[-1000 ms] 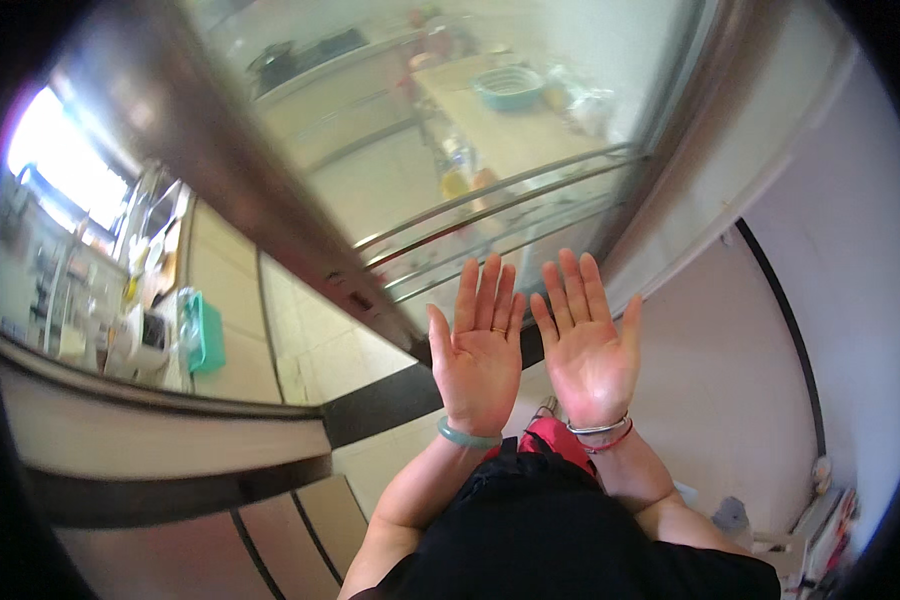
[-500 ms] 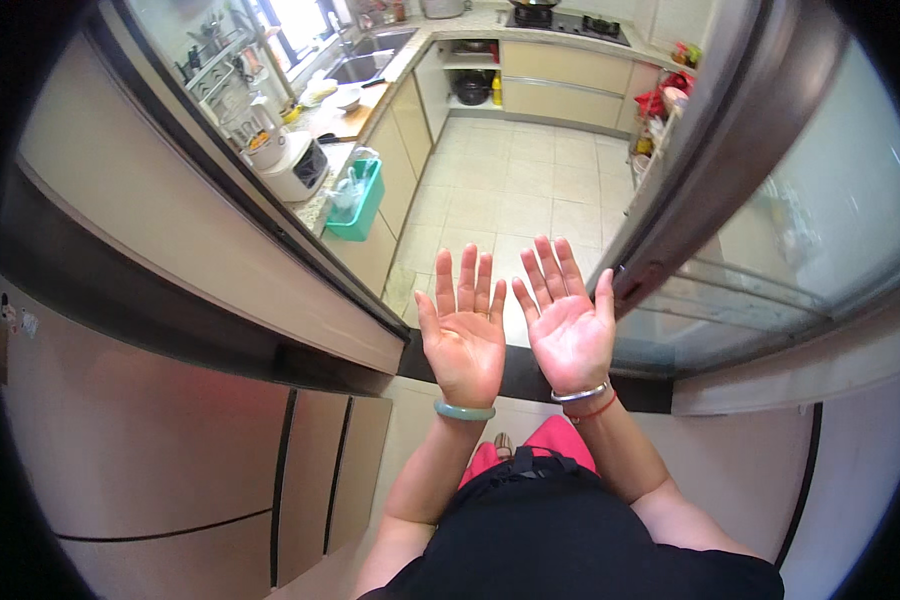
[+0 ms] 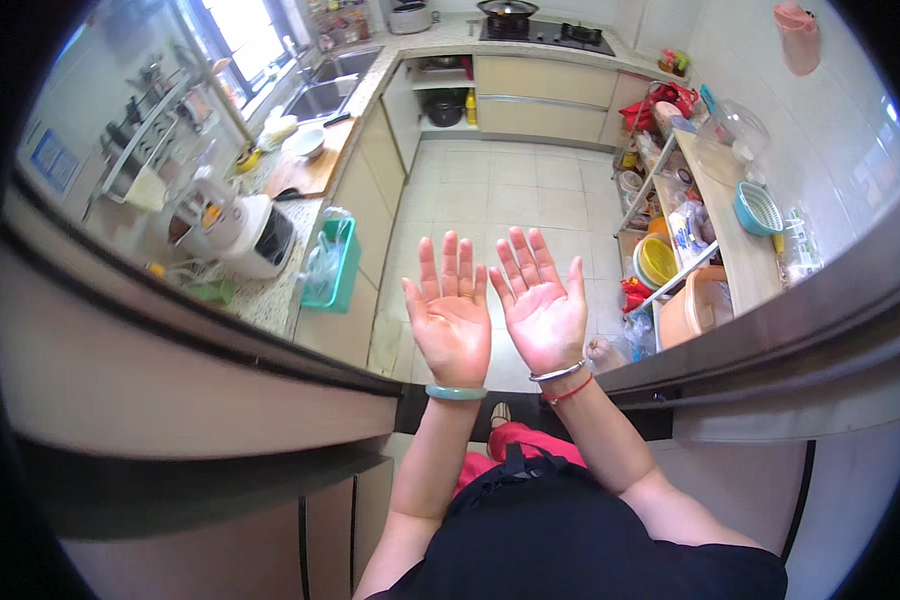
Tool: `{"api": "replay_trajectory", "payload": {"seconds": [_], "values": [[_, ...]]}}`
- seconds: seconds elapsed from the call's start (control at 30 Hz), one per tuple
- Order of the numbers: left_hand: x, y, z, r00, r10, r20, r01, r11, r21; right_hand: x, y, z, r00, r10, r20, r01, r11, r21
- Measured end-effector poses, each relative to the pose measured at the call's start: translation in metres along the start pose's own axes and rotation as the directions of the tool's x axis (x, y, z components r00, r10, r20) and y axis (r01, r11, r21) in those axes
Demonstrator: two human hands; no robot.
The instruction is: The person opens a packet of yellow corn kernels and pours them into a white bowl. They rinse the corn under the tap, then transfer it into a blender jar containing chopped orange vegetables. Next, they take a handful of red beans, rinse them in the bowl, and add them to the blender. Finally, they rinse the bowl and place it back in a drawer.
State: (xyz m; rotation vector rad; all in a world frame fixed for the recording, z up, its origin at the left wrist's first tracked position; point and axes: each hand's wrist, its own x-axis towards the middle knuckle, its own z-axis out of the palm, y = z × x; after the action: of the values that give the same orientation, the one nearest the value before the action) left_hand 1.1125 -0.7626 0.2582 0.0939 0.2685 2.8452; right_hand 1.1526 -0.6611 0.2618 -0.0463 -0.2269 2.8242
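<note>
Left hand (image 3: 452, 330) and right hand (image 3: 545, 315) are hovering side by side without touching, palms facing up, fingers slightly spread and thumbs pointing outward; neither is holding anything, and the turned-up pose seems meant to show both palms. A smooth pale-green bangle (image 3: 457, 393) is circling the left wrist, while a silver metal bangle (image 3: 558, 371) and a thin red cord (image 3: 570, 389) are circling the right. Ahead and left, apart from the left hand, a turquoise rectangular plastic bin (image 3: 346, 268) is hanging beside a speckled stone counter (image 3: 278, 302), likely to catch waste within easy reach. To the right, a peach plastic bin (image 3: 678, 312) is standing near a pale-topped rack (image 3: 725, 218), probably kept wallside to leave a walkway. Farther off, a round white bowl (image 3: 308, 145) is resting on a wooden cutting board (image 3: 317, 176) near a steel sink (image 3: 320, 103), presumably for convenient rinsing. Farthest, a lidded dark pan (image 3: 507, 10) is sitting on a black cooktop (image 3: 542, 32).
</note>
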Motion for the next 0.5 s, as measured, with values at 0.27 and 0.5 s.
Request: {"api": "replay_trajectory", "payload": {"seconds": [0.27, 0.5], "values": [[0.114, -0.014, 0.0, 0.995, -0.1, -0.011, 0.099, 0.995, -0.008, 0.107, -0.01, 0.002, 0.996, -0.087, -0.014, 0.086, 0.995, -0.044], [0.243, -0.021, -0.012, 0.982, -0.188, -0.007, 0.189, 0.982, 0.016, 0.225, -0.02, -0.009, 0.982, -0.184, -0.035, 0.181, 0.982, -0.06]]}}
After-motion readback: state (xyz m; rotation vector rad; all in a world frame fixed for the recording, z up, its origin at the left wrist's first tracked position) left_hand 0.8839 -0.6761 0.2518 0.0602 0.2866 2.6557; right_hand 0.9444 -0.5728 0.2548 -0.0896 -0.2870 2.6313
